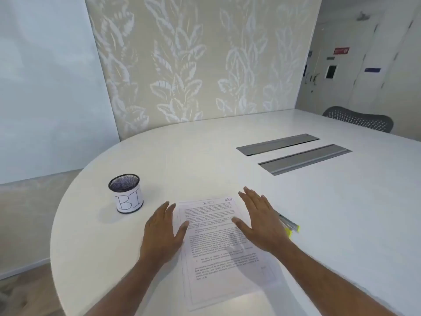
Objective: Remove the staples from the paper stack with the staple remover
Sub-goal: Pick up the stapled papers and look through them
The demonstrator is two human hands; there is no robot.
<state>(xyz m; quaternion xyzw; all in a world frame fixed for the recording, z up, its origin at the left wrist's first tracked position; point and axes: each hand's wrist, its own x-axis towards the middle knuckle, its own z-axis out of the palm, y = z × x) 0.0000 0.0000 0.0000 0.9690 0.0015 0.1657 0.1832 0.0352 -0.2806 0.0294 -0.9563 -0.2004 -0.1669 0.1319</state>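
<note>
A printed paper stack (pixel 218 254) lies flat on the white table (pixel 205 156) in front of me. My left hand (pixel 163 231) is spread flat over the stack's left edge, fingers straight. My right hand (pixel 259 222) is spread over its right edge, fingers straight and holding nothing; whether the palms touch the paper I cannot tell. Just right of my right hand lies a slim tool with yellow-green ends (pixel 289 225), partly hidden by the hand; it may be the staple remover. No staples are visible at this size.
A black mesh cup (pixel 126 193) with a white label reading "BI" stands left of the paper. Two grey cable hatches (pixel 293 153) are set into the table at the right. A mesh chair back (pixel 360 118) shows at the far right edge.
</note>
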